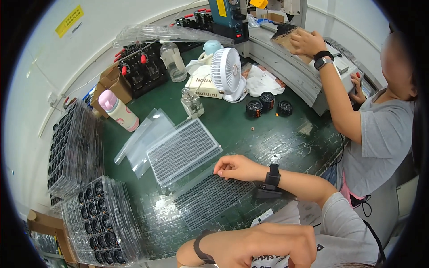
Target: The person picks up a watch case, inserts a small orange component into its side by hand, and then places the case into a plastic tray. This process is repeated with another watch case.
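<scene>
My right hand (237, 168), with a black band at its wrist, hovers over the far edge of a clear sheet (212, 196) carrying dense rows of small dark parts. Its thumb and fingers are curled into a pinch; anything between them is too small to make out. Close to the camera, my left hand (268, 241) is raised at the lower edge, a dark bracelet on its wrist. Those fingers bend downward, closed, and their tips are hidden. Beyond the right hand lies a second sheet of small parts (184, 151), partly over clear plastic film (149, 138).
Stacked clear trays of round black parts (100, 219) stand at left, near a pink-capped bottle (118, 110). A white fan (227, 73), a glass bottle (192, 103) and black round units (267, 102) stand farther back. A co-worker's hand (308, 42) works at a machine at right.
</scene>
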The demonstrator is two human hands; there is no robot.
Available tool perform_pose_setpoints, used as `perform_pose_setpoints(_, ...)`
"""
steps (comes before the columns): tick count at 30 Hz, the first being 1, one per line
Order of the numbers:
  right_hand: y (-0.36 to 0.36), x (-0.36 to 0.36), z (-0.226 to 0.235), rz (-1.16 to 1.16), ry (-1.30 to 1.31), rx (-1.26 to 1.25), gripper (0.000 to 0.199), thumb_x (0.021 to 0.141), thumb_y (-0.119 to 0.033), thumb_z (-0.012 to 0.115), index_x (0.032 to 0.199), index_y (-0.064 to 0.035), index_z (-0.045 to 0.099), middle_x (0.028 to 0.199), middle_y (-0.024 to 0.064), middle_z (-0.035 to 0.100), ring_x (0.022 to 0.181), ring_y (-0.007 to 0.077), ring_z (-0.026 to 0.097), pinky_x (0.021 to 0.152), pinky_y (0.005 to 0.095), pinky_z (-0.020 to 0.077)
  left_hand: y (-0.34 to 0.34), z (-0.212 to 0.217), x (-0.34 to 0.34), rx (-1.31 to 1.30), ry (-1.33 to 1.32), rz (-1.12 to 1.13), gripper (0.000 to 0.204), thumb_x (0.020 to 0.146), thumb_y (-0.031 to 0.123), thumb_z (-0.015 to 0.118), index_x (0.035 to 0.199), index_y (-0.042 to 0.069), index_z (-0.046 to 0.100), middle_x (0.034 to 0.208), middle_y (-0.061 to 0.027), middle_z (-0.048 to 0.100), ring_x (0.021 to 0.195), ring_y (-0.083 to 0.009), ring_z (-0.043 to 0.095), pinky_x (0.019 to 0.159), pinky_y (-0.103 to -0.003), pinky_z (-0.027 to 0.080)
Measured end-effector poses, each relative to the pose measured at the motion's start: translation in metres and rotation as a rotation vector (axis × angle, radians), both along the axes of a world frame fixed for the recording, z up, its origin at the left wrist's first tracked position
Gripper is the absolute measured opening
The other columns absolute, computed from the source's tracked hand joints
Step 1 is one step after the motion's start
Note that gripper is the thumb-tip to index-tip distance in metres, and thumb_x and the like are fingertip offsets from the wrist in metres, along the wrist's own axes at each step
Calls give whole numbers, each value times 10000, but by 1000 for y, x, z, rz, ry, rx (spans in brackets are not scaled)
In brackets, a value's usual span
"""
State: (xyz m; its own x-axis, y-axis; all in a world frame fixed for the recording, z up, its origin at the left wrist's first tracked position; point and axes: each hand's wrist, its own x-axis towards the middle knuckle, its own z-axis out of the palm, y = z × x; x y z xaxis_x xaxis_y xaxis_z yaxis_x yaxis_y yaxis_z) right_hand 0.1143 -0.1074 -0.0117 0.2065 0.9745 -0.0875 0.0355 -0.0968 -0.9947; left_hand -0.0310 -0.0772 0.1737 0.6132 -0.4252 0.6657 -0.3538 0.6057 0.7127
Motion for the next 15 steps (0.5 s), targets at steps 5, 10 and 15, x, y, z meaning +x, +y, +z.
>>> perform_pose_setpoints(5, 0, 0, 4, 11, -14, -12, 144, 892, -115, 566, 1000, -21, 584, 904, 22, 601, 761, 72, 556, 708, 219, 471, -1, -5, -7, 291, 219, -129, 77, 803, 38, 572, 854, -3, 612, 869, -121, 578, 774, -224, 561, 682, -302, 453)
perform_pose_setpoints(10, 0, 0, 4, 22, -35, -8, 142, 893, -117, 562, 998, -25, 586, 898, 19, 601, 760, 72, 556, 705, 218, 464, 2, -1, -7, 261, 249, -128, 111, 808, 37, 557, 893, -10, 610, 890, -126, 577, 789, -234, 564, 690, -314, 453)
perform_pose_setpoints(15, -1, 1, 3, 21, -44, 0, 143, 892, -126, 564, 991, -26, 590, 885, 17, 601, 753, 71, 555, 700, 218, 457, 2, 5, -3, 349, 245, -196, 125, 821, 30, 525, 908, -12, 604, 924, -122, 583, 832, -230, 549, 729, -307, 444)
